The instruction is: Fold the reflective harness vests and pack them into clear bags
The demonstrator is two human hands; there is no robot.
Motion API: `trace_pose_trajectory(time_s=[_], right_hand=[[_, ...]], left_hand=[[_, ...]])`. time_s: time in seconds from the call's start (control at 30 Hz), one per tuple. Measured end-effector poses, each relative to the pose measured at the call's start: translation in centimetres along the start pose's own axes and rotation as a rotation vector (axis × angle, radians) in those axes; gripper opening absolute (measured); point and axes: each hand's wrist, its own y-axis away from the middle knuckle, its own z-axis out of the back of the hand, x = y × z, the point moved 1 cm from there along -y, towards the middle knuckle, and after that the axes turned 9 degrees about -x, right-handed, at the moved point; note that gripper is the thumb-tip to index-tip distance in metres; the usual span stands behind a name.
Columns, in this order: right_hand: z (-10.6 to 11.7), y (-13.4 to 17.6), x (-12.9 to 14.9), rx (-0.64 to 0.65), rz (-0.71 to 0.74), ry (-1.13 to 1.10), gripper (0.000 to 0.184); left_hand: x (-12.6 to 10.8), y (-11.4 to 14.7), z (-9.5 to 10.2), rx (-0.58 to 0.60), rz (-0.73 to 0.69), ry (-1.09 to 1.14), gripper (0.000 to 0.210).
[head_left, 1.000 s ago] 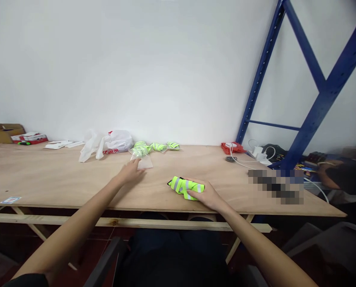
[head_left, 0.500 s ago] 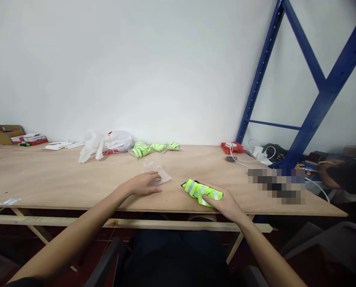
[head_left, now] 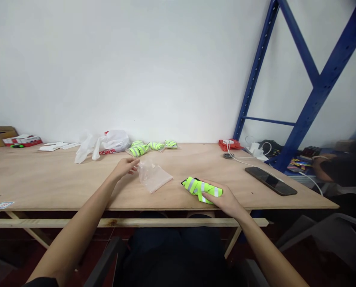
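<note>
My right hand (head_left: 224,199) is wrapped around a folded bundle of neon-yellow reflective straps (head_left: 202,190) with silver stripes and a black end, resting low over the table. A clear plastic bag (head_left: 154,177) lies flat to the left of the bundle, its sealed strip toward me. At the bag's far left corner is my left hand (head_left: 126,166), fingers curled and closed on the film's edge. Against the wall behind sit several similar yellow strap bundles (head_left: 138,149) in clear bags.
White plastic bags (head_left: 115,141) stand back left, beyond them white strips (head_left: 55,146), a red-white box (head_left: 22,140) and a cardboard box (head_left: 0,135). At right lie a phone (head_left: 270,181), cables and a red packet (head_left: 230,144) by a blue rack post (head_left: 256,71). Another person's arm (head_left: 323,167) shows far right.
My left hand has slid from on top of the clear bag to its far left corner, uncovering the bag. My right hand keeps hold of the strap bundle. The view has shifted slightly.
</note>
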Motion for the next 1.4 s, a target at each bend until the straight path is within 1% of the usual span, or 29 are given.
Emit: trace_pose_trajectory(time_s=[0.07, 0.17, 0.23, 0.33, 0.4, 0.47, 0.5, 0.57, 0.7, 0.8, 0.9, 0.97, 1.03, 1.13, 1.2, 1.27, 1.33, 1.4], right_hand=[[0.0, 0.0, 0.1, -0.013, -0.004, -0.014, 0.049], [-0.3, 0.1, 0.2, -0.055, -0.033, -0.084, 0.055], [-0.9, 0.3, 0.3, -0.088, -0.098, -0.208, 0.057], [-1.9, 0.7, 0.6, -0.131, -0.228, -0.474, 0.054], [-2.5, 0.9, 1.1, -0.123, -0.291, -0.6, 0.053], [-2.9, 0.9, 1.6, -0.085, -0.336, -0.652, 0.054], [-3.0, 0.9, 1.8, -0.065, -0.352, -0.658, 0.055], [-2.9, 0.8, 2.2, -0.04, -0.363, -0.648, 0.057], [-2.8, 0.7, 2.5, 0.016, -0.323, -0.584, 0.059], [-2.7, 0.7, 2.2, 0.05, -0.312, -0.522, 0.059], [-2.6, 0.6, 1.7, 0.078, -0.303, -0.489, 0.058], [-2.6, 0.6, 1.3, 0.102, -0.292, -0.481, 0.057], [-2.5, 0.5, 1.1, 0.12, -0.28, -0.471, 0.058], [-2.4, 0.4, 0.9, 0.127, -0.268, -0.46, 0.058], [-2.3, 0.4, 0.9, 0.132, -0.271, -0.465, 0.059], [-2.3, 0.5, 1.1, 0.14, -0.279, -0.474, 0.062], [-2.3, 0.6, 1.5, 0.149, -0.283, -0.483, 0.063], [-2.3, 0.6, 1.8, 0.157, -0.283, -0.483, 0.063]], left_hand=[[-0.1, 0.4, -0.6, 0.04, 0.006, 0.124, 0.048], [-0.9, 1.5, -2.5, 0.123, 0.023, 0.243, 0.048], [-1.8, 2.4, -4.3, 0.189, 0.03, 0.297, 0.046], [-3.1, 3.8, -7.4, 0.267, 0.068, 0.372, 0.042], [-3.8, 4.5, -9.1, 0.3, 0.108, 0.408, 0.039], [-4.5, 4.9, -10.1, 0.32, 0.131, 0.423, 0.036], [-4.6, 5.0, -10.3, 0.322, 0.14, 0.419, 0.035], [-4.7, 5.0, -10.0, 0.319, 0.154, 0.394, 0.033], [-3.8, 5.1, -8.1, 0.324, 0.147, 0.316, 0.032], [-3.3, 5.1, -6.6, 0.404, 0.161, 0.169, 0.033], [-4.3, 4.4, -6.0, 0.449, 0.1, 0.034, 0.037], [-5.8, 3.5, -6.4, 0.455, 0.035, 0.0, 0.044], [-7.3, 2.5, -7.3, 0.483, -0.018, -0.028, 0.05], [-8.9, 1.3, -9.1, 0.532, -0.098, -0.092, 0.047], [-9.1, 0.9, -10.0, 0.541, -0.125, -0.114, 0.044], [-9.0, 0.7, -10.5, 0.529, -0.118, -0.103, 0.043], [-8.7, 0.6, -10.7, 0.52, -0.104, -0.083, 0.041], [-8.4, 0.6, -10.7, 0.551, -0.113, -0.057, 0.038]])
